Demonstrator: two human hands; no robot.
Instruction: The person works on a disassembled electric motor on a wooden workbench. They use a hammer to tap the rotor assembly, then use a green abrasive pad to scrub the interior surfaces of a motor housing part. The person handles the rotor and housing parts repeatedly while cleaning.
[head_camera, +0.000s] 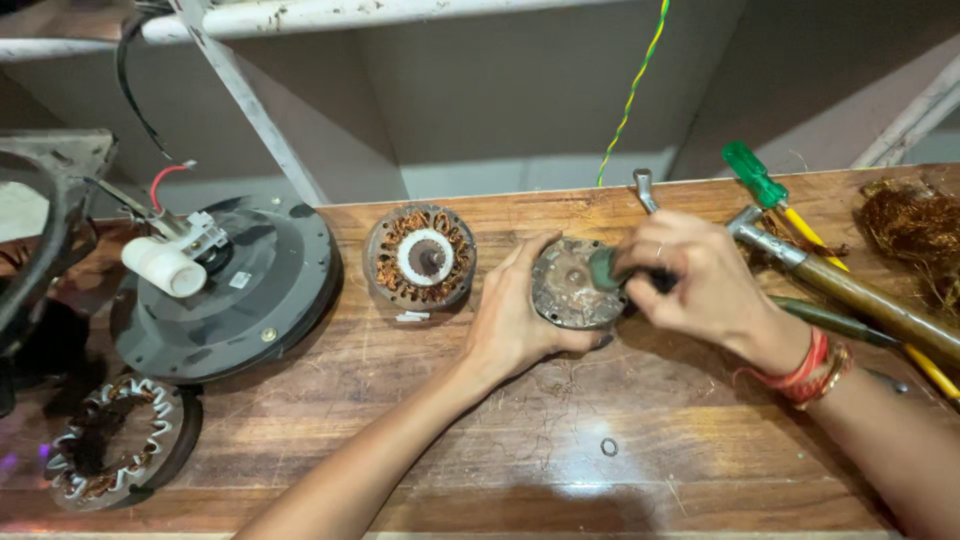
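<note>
Two hands are seen at work over a worn wooden bench (620, 480), its varnish scratched and dusted with fine fibres. A round rusty metal cover (572, 285) is steadied near the centre of the bench by the left hand (515, 320), whose fingers are curled partly round its rim at nine o'clock, thumb beneath. A small tool with a dull green handle (604, 268) is gripped by the closed fingers of the right hand (700, 285) and pressed onto the cover's face from three o'clock. A motor core with copper windings (420, 257) is set just beside the cover at nine o'clock. Farther left, a black round housing (262, 300) with a white plug (163, 265) is laid, and a winding ring (115, 450) at seven o'clock. A hammer (850, 290), a green-handled screwdriver (757, 177) and a heap of copper wire (915, 225) are placed at two o'clock. A small washer (609, 447) is left at six o'clock. Behind the bench, a grey wall (480, 90), white painted framing (250, 100) and a hanging yellow-green wire (632, 90) are seen.
</note>
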